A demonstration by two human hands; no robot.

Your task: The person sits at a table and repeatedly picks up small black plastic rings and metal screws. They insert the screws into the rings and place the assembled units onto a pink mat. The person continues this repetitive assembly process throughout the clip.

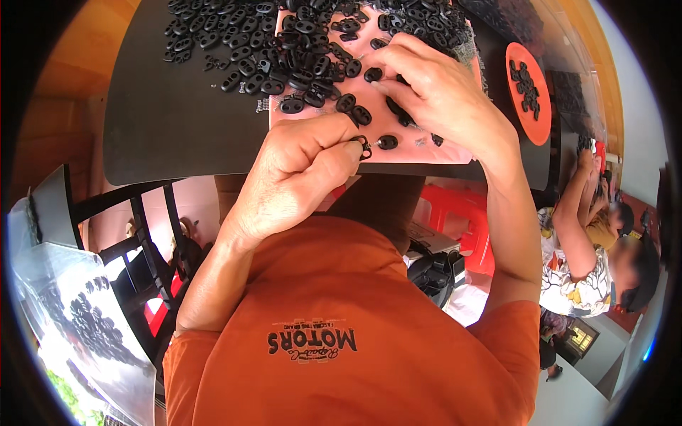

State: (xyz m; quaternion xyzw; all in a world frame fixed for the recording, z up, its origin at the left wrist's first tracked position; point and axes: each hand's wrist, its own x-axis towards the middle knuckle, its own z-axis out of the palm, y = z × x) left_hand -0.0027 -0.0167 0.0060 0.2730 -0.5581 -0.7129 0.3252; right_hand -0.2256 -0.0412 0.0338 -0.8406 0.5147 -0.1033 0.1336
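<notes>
My left hand (302, 167) is closed, with thumb and forefinger pinching a black two-hole cord lock piece (365, 148). A small metal spring (374, 144) sticks out of it toward a black plastic part (388, 142) on the pink sheet (320, 145). Just beyond, my right hand (440, 89) has its thumb and forefinger closed about a small rounded black cord lock part (373, 74). Its other fingers curl over the sheet, partly hiding more black parts (399, 111) beneath. Two black cord locks (354, 108) lie between my hands.
A large pile of black cord locks (241, 35) covers the far side of the dark table (156, 121). Loose springs (465, 50) are heaped at the sheet's right edge. An orange plate (543, 121) at right bears black parts. A red stool (455, 213) stands below; people sit far right.
</notes>
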